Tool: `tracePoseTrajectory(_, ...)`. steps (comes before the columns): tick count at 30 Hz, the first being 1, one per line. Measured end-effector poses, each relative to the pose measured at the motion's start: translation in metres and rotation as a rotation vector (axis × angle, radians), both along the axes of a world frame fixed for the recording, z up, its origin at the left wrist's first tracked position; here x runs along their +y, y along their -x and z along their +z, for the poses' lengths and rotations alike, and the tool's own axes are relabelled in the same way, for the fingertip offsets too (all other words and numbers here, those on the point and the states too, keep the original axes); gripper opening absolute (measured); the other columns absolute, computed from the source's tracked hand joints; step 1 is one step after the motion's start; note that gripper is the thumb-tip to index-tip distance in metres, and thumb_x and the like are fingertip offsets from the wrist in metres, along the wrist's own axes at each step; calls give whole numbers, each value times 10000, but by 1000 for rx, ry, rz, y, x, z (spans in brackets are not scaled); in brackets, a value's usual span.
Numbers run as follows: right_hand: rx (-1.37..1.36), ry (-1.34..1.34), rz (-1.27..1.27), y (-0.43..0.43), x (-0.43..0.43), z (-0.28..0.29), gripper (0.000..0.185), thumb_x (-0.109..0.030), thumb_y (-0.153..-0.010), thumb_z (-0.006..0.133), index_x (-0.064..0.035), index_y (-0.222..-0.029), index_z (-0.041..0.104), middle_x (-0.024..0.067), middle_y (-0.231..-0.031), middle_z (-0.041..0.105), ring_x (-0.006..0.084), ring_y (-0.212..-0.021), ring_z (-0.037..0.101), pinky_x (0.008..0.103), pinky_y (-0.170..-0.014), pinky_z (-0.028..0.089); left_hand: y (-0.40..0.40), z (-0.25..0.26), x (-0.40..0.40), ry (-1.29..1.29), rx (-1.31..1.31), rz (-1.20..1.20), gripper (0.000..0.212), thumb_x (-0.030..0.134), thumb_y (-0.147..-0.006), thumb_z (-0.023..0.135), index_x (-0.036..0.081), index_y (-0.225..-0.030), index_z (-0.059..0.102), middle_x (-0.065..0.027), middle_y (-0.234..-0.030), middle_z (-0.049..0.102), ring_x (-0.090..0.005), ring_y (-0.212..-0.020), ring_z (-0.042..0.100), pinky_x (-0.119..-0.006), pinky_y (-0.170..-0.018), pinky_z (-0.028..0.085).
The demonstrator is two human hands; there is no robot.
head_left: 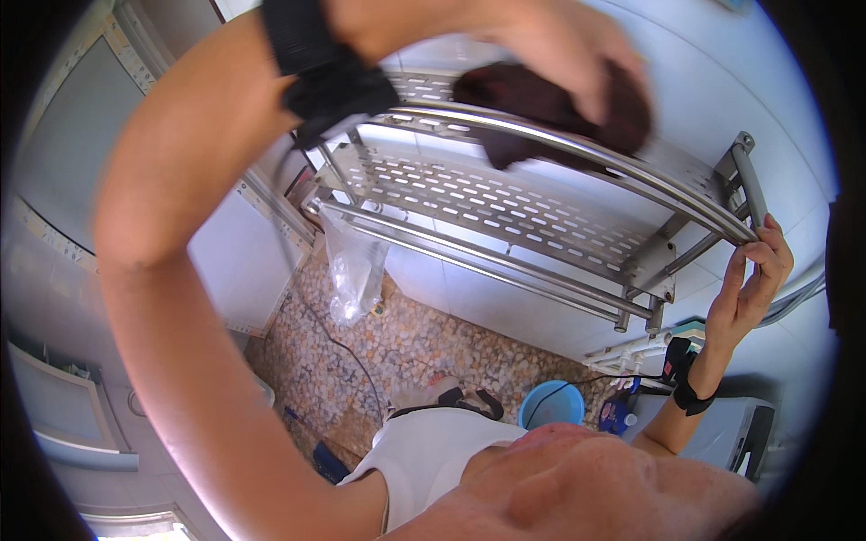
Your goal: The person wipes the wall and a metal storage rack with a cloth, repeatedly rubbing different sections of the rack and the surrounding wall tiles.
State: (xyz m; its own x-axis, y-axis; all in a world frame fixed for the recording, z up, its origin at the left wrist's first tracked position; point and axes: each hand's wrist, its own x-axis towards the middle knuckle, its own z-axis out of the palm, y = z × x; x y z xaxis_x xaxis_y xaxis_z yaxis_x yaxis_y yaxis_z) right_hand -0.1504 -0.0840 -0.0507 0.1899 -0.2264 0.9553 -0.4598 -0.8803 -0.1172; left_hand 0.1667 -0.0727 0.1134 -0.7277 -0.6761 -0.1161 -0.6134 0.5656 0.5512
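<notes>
My left hand (575, 61), blurred, presses on a dark maroon cloth (521, 101) on the top shelf of a stainless steel wall rack (487, 196); part of the cloth hangs below the front rail. At the rack's right end, my right hand (751, 284) has its fingers curled round the corner of the upper steel rail (703, 206). Below the top shelf is a slotted steel shelf with two bars in front. A clear plastic bag (352, 270) hangs at their left end. Both my wrists wear black straps.
Below, on the pebble-patterned floor (406, 345), stand a light blue bucket (551, 404) and a dark blue bottle (614, 416). White pipes (629, 351) run along the wall near a grey appliance (710, 419). A dark cable (352, 351) crosses the floor. Framed panels (74, 142) stand at left.
</notes>
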Motion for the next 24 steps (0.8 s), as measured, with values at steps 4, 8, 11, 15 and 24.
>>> tracePoseTrajectory(4, 14, -13, -1, -3, 0, -1, 149, 28, -891, 514, -64, -1005, 541, 141, -1189, 491, 381, -1263, 473, 477, -1070, 349, -3, 1, 9, -40, -11, 77, 475, 28, -775, 593, 6, -1249, 592, -109, -1082, 659, -233, -960, 578, -317, -882, 455)
tracePoseTrajectory(8, 58, -8, -81, 9, 9, 4, 149, 30, -907, 519, -64, -1020, 538, 152, -1224, 496, 380, -1276, 479, 474, -1073, 356, -32, 19, 39, -40, -84, 187, 524, 5, -748, 568, 24, -1271, 598, -120, -1104, 655, -247, -988, 573, -315, -908, 440)
tracePoseTrajectory(11, 114, 4, -77, 9, 1, -2, 170, 50, -920, 510, -57, -1050, 531, 155, -1249, 495, 374, -1296, 473, 460, -1066, 374, -90, 4, 62, -132, -155, 495, 513, -33, -741, 517, 30, -1239, 624, -110, -1041, 661, -238, -943, 584, -327, -869, 464)
tracePoseTrajectory(15, 69, -32, -35, 6, 3, -3, 196, 78, -924, 497, -47, -1073, 513, 155, -1266, 486, 371, -1311, 459, 447, -1052, 394, -164, 22, 114, -206, -346, 857, 556, -79, -693, 401, 22, -1168, 671, -113, -984, 680, -238, -873, 605, -342, -809, 498)
tracePoseTrajectory(24, 27, -74, -73, -3, 9, -3, 258, 121, -896, 533, -46, -1087, 489, 153, -1290, 469, 354, -1335, 433, 430, -1062, 407, -227, -1, 79, 379, -510, 737, 497, -37, -672, 429, 2, -1109, 663, -230, -1032, 681, -355, -963, 635, -403, -854, 498)
